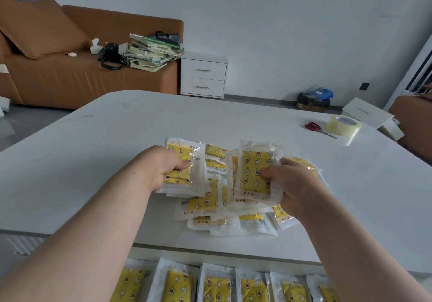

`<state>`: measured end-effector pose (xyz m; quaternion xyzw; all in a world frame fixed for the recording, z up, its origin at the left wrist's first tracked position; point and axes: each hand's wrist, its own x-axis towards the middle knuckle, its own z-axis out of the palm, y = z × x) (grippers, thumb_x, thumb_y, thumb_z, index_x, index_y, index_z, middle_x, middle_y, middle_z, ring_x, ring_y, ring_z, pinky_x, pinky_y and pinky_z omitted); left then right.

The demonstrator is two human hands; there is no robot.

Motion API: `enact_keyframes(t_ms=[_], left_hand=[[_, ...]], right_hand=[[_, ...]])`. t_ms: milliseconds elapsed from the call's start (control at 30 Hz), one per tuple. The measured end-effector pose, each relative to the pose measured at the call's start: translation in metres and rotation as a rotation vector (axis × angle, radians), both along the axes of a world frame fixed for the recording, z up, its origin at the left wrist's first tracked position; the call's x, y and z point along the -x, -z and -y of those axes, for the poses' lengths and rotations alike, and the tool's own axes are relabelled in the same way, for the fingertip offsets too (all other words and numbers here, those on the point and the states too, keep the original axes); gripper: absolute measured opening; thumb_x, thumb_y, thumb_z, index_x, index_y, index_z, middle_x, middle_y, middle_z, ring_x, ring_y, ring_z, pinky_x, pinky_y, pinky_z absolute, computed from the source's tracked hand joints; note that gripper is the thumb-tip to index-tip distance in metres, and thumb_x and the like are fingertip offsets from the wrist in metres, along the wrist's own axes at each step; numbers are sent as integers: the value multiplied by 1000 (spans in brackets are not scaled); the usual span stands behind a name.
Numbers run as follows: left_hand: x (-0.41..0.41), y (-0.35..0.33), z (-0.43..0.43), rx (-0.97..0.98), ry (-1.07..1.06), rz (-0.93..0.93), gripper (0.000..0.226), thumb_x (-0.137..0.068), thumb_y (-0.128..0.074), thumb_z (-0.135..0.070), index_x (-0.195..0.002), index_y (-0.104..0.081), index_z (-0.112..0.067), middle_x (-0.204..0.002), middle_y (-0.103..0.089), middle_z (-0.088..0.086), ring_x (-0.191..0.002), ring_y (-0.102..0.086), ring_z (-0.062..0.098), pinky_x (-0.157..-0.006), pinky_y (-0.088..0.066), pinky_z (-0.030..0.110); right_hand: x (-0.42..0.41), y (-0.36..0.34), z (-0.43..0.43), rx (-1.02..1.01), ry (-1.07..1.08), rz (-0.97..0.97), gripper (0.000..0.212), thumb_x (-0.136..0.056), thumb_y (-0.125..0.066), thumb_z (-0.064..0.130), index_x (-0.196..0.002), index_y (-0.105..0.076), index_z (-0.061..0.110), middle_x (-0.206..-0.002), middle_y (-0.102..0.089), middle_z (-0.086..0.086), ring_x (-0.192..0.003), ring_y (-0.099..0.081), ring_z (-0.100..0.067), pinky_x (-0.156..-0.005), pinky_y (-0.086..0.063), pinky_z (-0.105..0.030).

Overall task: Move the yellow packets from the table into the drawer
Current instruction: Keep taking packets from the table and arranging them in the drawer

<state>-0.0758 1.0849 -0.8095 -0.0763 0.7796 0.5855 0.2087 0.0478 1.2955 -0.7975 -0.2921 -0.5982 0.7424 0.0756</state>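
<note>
A loose pile of yellow packets [208, 205] in clear wrappers lies on the white table [93, 161], near its front edge. My left hand [161, 163] grips a small stack of yellow packets [181, 177] at the pile's left side. My right hand [289, 184] holds another stack of packets [256, 173], tilted up above the pile's right side. Below the table edge, the open drawer [145, 253] holds a row of several yellow packets [217, 285] laid side by side.
Red-handled scissors [314, 127] and a roll of clear tape [343, 125] lie at the table's far right. Beyond the table stand a brown sofa [70, 75] with books and bags, and a white two-drawer cabinet [203, 77].
</note>
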Motion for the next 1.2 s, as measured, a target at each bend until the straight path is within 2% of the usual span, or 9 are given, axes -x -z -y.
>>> enact_keyframes(t_ms=[267, 467, 600, 700, 833, 900, 1000, 1100, 1200], left_hand=[[-19, -26, 13, -280, 40, 66, 10, -85, -64, 1, -89, -67, -7, -71, -73, 10, -60, -71, 25, -51, -58, 38], [-51, -49, 33, -326, 90, 59, 16, -88, -54, 1, -92, -67, -8, -68, -73, 8, -56, -70, 21, -52, -57, 31], [-86, -59, 52, -358, 172, 18, 18, -84, -58, 6, -99, -65, -2, -83, -74, 16, -70, -72, 28, -67, -60, 43], [-113, -56, 64, -357, 207, 0, 37, -69, -68, 5, -105, -64, 5, -99, -71, 26, -86, -69, 37, -75, -57, 50], [-134, -42, 71, -238, 243, -33, 22, -70, -70, 12, -90, -67, 2, -82, -73, 22, -70, -71, 32, -66, -59, 44], [-139, -36, 71, -145, 294, -62, 25, -70, -72, 14, -89, -66, 0, -82, -73, 21, -72, -71, 32, -72, -59, 44], [-149, -23, 65, 99, 529, -123, 28, -68, -78, 10, -90, -68, -5, -87, -74, 18, -83, -71, 33, -75, -59, 39], [-163, -3, 49, 384, 849, -152, 28, -69, -81, 0, -90, -70, -15, -82, -76, 1, -79, -73, 17, -70, -58, 27], [-171, 21, 29, 562, 988, -175, 26, -69, -83, -10, -83, -67, -25, -81, -73, -7, -75, -69, 9, -65, -54, 21]], right_hand=[[-15, -10, 4, 31, -45, -10, 30, -87, -53, -16, -110, -63, 1, -102, -72, -20, -90, -70, -39, -69, -58, -53], [-52, -45, 11, -18, -43, -67, 25, -85, -56, -15, -101, -66, 1, -101, -73, -19, -91, -71, -38, -70, -58, -51], [-92, -53, 19, -25, -58, -53, 22, -85, -58, -15, -99, -66, 0, -95, -75, -19, -86, -73, -36, -65, -59, -47], [-118, -49, 24, 2, -63, -32, 24, -84, -60, -14, -104, -65, -2, -96, -75, -22, -88, -72, -39, -71, -59, -51], [-140, -41, 22, -32, -80, 4, 24, -82, -62, -13, -105, -65, -3, -99, -73, -24, -90, -71, -40, -74, -59, -51], [-149, -34, 14, -126, -119, 35, 26, -81, -65, -12, -106, -66, -5, -100, -73, -23, -91, -71, -39, -81, -57, -52], [-163, -22, 0, -419, -258, 140, 22, -79, -72, -4, -96, -72, 11, -91, -77, -11, -86, -74, -30, -86, -57, -47], [-177, -9, -13, -759, -483, 332, 17, -75, -78, 10, -81, -74, 26, -81, -77, 2, -76, -72, -14, -75, -58, -30], [-183, 12, -23, -831, -600, 444, 13, -74, -75, 11, -78, -72, 23, -81, -75, 2, -76, -70, -15, -72, -57, -30]])
